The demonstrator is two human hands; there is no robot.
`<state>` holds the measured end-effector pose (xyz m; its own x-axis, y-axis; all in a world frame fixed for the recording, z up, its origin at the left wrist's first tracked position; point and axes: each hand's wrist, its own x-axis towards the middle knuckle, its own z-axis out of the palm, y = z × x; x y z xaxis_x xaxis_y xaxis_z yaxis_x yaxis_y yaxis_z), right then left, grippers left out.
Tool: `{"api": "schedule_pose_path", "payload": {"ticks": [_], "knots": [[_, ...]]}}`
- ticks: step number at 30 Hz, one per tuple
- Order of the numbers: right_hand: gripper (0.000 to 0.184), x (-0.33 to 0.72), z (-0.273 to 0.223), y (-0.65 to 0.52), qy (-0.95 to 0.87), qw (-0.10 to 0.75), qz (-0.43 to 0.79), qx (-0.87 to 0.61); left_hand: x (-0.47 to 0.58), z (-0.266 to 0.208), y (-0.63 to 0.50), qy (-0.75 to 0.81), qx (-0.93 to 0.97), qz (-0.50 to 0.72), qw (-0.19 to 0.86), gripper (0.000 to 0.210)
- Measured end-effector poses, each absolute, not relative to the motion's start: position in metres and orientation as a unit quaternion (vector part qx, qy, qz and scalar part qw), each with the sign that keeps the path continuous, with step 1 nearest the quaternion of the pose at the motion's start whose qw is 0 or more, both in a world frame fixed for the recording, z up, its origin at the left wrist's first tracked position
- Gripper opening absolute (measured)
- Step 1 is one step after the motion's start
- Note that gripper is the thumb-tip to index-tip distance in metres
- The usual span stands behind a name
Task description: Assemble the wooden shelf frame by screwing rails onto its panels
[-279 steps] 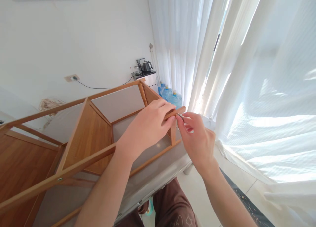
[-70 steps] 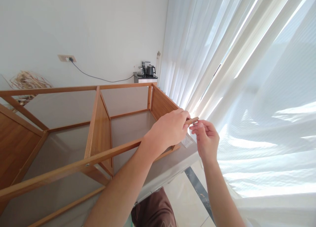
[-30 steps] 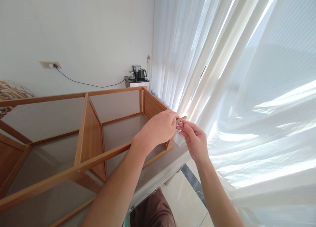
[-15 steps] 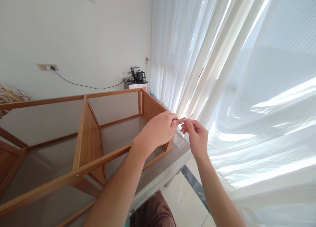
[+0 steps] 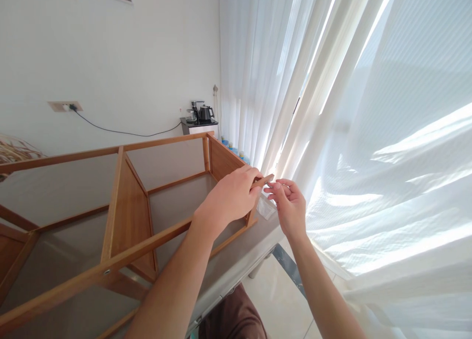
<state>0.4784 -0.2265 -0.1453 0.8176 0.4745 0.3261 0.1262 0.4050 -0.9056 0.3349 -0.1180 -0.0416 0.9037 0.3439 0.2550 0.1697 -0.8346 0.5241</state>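
Observation:
A wooden shelf frame [image 5: 155, 239] lies across the table, with panels set between its long rails. My left hand [image 5: 230, 194] is closed around the near right corner of this frame, where a rail end sticks out past the fingers. Just right of that end, my right hand [image 5: 292, 208] pinches a thin metal hex key [image 5: 269, 184] between thumb and fingertips. The key's tip meets the rail end or sits very close to it; the contact is too small to make out. Most of the key is hidden by the fingers.
A clear plastic bag [image 5: 265, 208] lies on the table [image 5: 236, 260] beside the frame. White curtains [image 5: 368, 147] hang close on the right. Behind stands a small cabinet with a black kettle [image 5: 206, 113]; its cord runs to a wall socket [image 5: 64, 106].
My right hand has turned, and the key's arm that stuck up above the fingers no longer shows. More of the rail end is visible past my left hand. The view has shifted slightly.

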Motion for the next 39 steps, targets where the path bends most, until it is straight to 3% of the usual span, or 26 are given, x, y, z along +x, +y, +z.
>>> {"api": "schedule_pose_path", "payload": {"ticks": [7, 16, 20, 24, 28, 35, 39], "knots": [[0.035, 0.479, -0.163, -0.228, -0.288, 0.767, 0.17, -0.547, 0.335, -0.043, -0.117, 0.128, 0.943, 0.181, 0.248, 0.028], [0.04, 0.465, -0.168, -0.228, -0.32, 0.724, 0.157, -0.59, 0.334, -0.041, -0.118, 0.129, 0.942, 0.176, 0.256, 0.028], [0.031, 0.459, -0.162, -0.225, -0.314, 0.757, 0.136, -0.556, 0.334, -0.038, -0.12, 0.137, 0.941, 0.171, 0.258, 0.028], [0.026, 0.455, -0.154, -0.224, -0.323, 0.777, 0.093, -0.532, 0.333, -0.032, -0.122, 0.161, 0.941, 0.151, 0.259, 0.043], [0.017, 0.456, -0.147, -0.225, -0.359, 0.745, 0.033, -0.562, 0.332, -0.031, -0.123, 0.161, 0.938, 0.154, 0.266, 0.041], [0.027, 0.459, -0.142, -0.233, -0.375, 0.704, 0.01, -0.603, 0.332, -0.034, -0.122, 0.175, 0.931, 0.162, 0.277, 0.043], [0.02, 0.461, -0.136, -0.232, -0.372, 0.678, -0.052, -0.631, 0.332, -0.033, -0.122, 0.166, 0.929, 0.162, 0.287, 0.046]]}}
